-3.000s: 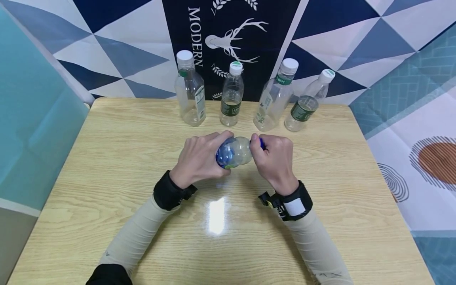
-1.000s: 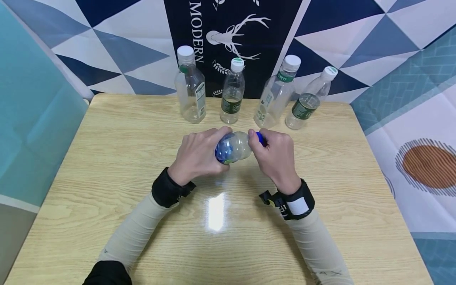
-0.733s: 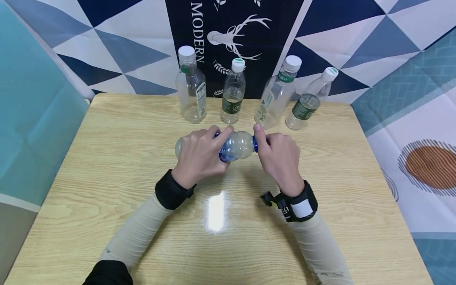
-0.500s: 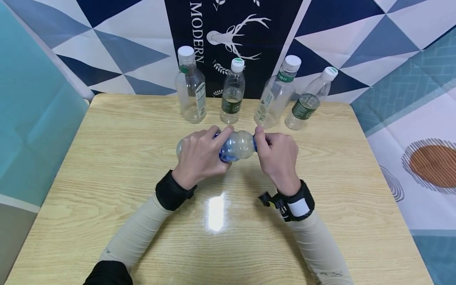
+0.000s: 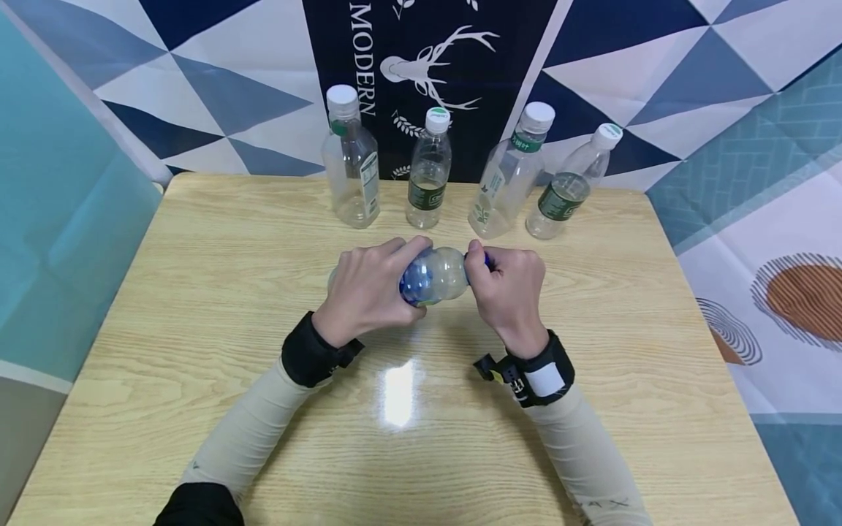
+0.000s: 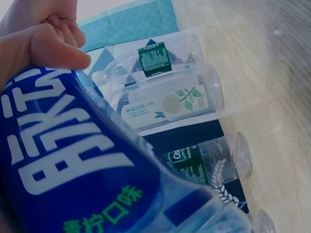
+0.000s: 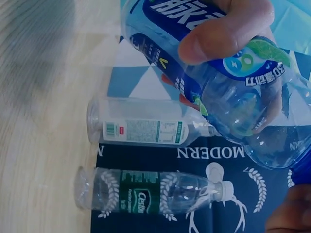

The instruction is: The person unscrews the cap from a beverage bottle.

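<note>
A clear plastic drink bottle (image 5: 450,272) with a blue label lies roughly sideways between my hands. My left hand (image 5: 370,286) grips it round the labelled body and hides most of that part in the head view. On its blue cap (image 5: 487,261) my right hand (image 5: 509,292) is curled, thumb toward the neck, covering most of the cap. In the left wrist view the blue label (image 6: 73,141) with white characters fills the near side. The right wrist view shows the bottle's clear shoulder (image 7: 243,111) and, at lower right, part of my right hand (image 7: 291,213).
Several clear bottles stand along the table's back: a tall one (image 5: 351,175), a small green-labelled one (image 5: 429,179), another tall one (image 5: 506,183) and a green-labelled one (image 5: 567,190) at right. Behind the wooden table (image 5: 230,241) hangs a patterned cloth (image 5: 243,80).
Since half a second ago my right hand has turned over the cap, hiding more of it. The held bottle has rolled and shifted slightly, and less of its left end shows. The standing bottles stay put.
</note>
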`<state>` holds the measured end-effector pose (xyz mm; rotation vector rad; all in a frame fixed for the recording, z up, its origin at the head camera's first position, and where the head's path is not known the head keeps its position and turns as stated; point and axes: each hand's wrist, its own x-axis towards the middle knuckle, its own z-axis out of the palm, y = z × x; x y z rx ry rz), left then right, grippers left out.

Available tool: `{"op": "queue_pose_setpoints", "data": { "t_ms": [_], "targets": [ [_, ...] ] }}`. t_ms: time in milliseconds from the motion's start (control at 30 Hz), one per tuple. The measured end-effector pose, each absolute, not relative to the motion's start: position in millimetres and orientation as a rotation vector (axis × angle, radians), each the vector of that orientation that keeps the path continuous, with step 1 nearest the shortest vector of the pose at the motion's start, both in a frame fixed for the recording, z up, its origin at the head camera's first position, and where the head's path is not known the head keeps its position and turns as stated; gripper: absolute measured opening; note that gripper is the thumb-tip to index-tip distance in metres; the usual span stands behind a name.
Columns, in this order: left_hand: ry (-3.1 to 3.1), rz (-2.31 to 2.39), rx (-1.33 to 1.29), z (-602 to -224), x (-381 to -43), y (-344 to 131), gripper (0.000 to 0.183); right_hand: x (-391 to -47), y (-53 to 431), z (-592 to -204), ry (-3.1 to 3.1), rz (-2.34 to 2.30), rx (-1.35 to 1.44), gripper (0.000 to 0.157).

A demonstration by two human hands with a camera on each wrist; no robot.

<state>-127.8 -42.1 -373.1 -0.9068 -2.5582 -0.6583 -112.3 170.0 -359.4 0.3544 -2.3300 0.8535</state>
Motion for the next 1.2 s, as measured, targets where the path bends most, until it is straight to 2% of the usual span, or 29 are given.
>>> {"op": "queue_pose_setpoints", "data": {
  "t_ms": [400,700,967,1200],
  "targets": [
    [-2.644,-0.786,-0.974,-370,-130,-48,0.080,-112,167,-357,-2.285,0.784,0.463,0.053],
    [-2.663,-0.834,-1.045,-369,-133,-50,0.081,-111,168,-359,-2.216,0.789,0.496,0.059],
    [-2.570,-0.588,-0.882,-368,-128,-47,0.077,-111,174,-352,-2.399,0.696,0.443,0.061],
    [-2.452,-0.383,-0.779,-372,-126,-44,0.073,-107,170,-346,-2.573,0.852,0.266,0.060]
  ]
}}
